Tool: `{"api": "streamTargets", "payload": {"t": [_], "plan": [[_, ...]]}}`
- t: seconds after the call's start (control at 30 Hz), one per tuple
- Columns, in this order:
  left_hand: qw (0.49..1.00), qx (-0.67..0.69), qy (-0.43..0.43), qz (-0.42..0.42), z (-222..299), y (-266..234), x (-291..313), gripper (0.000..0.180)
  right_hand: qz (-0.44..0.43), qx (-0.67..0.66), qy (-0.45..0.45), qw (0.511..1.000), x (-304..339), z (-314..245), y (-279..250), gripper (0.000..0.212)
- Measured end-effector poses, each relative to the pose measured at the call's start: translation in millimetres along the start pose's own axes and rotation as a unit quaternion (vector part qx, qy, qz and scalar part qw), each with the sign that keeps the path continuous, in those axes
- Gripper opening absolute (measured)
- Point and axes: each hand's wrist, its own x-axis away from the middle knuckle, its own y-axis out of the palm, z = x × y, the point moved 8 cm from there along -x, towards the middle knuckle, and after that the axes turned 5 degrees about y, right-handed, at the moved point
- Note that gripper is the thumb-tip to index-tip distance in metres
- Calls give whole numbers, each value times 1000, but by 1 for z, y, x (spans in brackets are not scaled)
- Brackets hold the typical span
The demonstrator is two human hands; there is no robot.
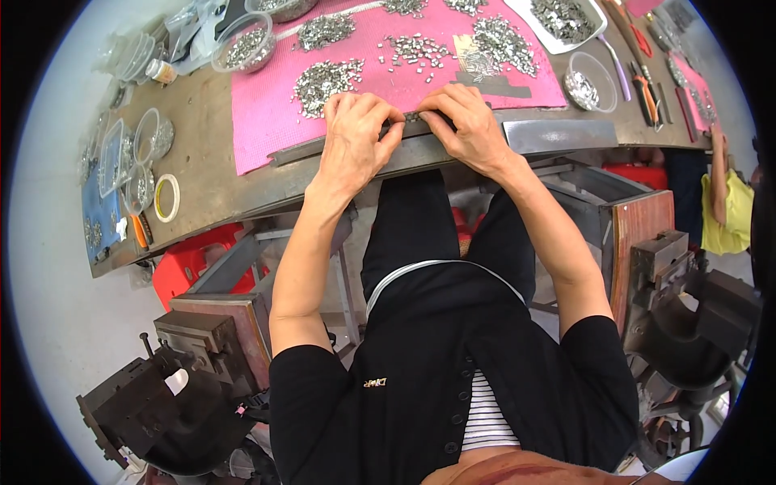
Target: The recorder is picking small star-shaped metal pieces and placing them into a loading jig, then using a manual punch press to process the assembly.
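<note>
Both my hands work at a long dark metal bar (303, 152) that runs along the near edge of a pink mat (263, 137). My left hand (356, 137) is closed, its thumb and curled fingers pinched together at the bar. Just to its right, my right hand (465, 125) is bent in a pinch too. Small metal pieces (412, 117) show in the gap between the two hands, on the bar. What each set of fingertips grips is too small to make out. A heap of small silvery metal pieces (323, 85) lies just beyond my left hand.
More metal piles (501, 44) and a dark flat strip (509, 87) lie on the mat. A grey metal plate (558, 135) and a clear tub (588, 81) are to the right, with orange-handled pliers (644, 97). At left are a tape roll (166, 198) and clear containers (153, 136).
</note>
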Motion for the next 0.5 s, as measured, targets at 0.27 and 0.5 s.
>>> {"api": "streamTargets", "payload": {"t": [0.27,0.5], "plan": [[993,49,-68,80,-9,-6,14,12,9,33,-11,999,0,-6,8,16],[977,-123,-139,102,-41,-24,28,29,-6,28,-17,999,-26,2,13,13]]}}
